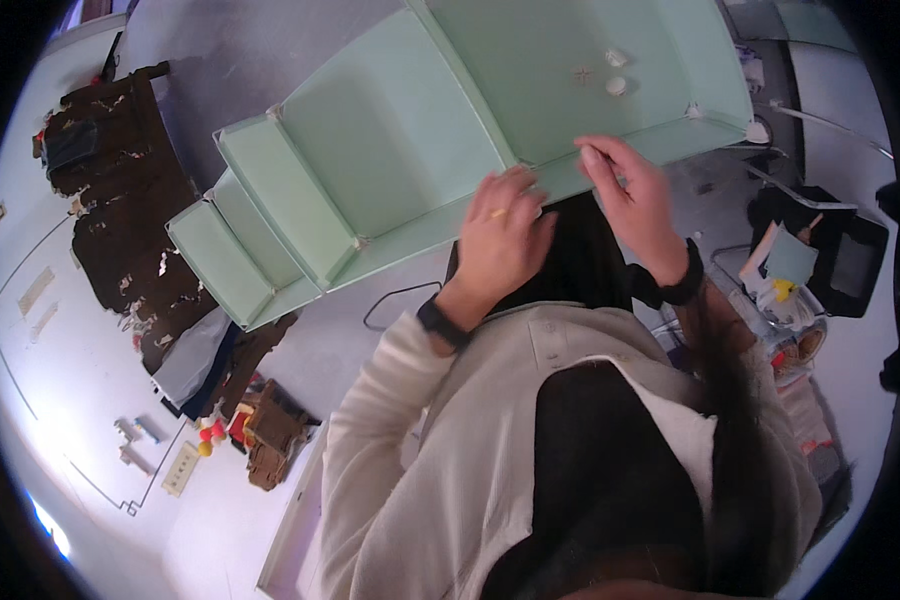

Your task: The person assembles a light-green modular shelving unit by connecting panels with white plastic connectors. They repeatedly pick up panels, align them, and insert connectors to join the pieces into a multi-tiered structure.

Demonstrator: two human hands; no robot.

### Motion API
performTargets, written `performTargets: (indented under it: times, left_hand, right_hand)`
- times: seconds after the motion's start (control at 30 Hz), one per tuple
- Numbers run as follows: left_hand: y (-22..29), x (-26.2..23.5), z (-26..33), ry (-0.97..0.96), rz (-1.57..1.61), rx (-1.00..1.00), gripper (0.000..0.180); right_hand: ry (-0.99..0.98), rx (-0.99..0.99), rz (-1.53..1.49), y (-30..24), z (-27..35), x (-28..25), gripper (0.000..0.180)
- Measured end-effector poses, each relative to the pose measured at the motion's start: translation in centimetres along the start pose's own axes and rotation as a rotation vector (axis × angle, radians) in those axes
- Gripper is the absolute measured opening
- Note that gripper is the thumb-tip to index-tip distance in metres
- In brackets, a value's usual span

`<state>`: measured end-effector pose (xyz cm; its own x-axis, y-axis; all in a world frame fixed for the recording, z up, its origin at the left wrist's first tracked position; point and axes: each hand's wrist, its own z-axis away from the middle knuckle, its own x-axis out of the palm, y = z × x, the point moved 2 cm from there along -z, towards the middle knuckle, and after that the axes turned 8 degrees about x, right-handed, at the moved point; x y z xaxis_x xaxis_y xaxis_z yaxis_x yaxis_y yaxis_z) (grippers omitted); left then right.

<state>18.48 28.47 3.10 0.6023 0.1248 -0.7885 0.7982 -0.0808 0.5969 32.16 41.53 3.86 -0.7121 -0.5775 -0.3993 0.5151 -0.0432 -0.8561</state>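
A pale green unit of panels [400, 235] with stepped compartments lies before me, small white connectors at several corners. My left hand [505, 235], with a ring on one finger, is at its near edge, close to where a divider [470, 100] meets the front panel. Its fingers are loosely bent, the thumb apart from them. My right hand [635, 205] is just to the right over the same edge. There the thumb and fingertips come together; whatever is between them cannot be made out. Two small white pieces [617, 87] lie inside the large right compartment.
A dark brown covered piece of furniture [135, 215] stands at the left, with a brown box [273, 430] below it. To the right are a black crate [850, 265] and a clear container [795, 305] with assorted items. A metal rail [835, 130] runs at the far right.
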Motion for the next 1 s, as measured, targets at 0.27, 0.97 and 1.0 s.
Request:
performTargets:
  times: [0.27,0.97,1.0]
  left_hand:
    - [-3.9,7.3,0.4,-0.178,0.633,0.118,0.031]
    - [-6.2,11.9,2.5,-0.093,1.174,-0.386,0.034]
    - [-6.2,12.0,2.8,-0.084,1.179,-0.39,0.034]
  right_hand:
    - [-0.084,-0.655,0.492,-4.0,-0.1,7.8,0.029]
    - [-0.405,-0.606,0.53,-1.4,-1.8,9.7,0.027]
    - [-0.408,-0.599,0.53,-1.3,-1.7,9.8,0.027]
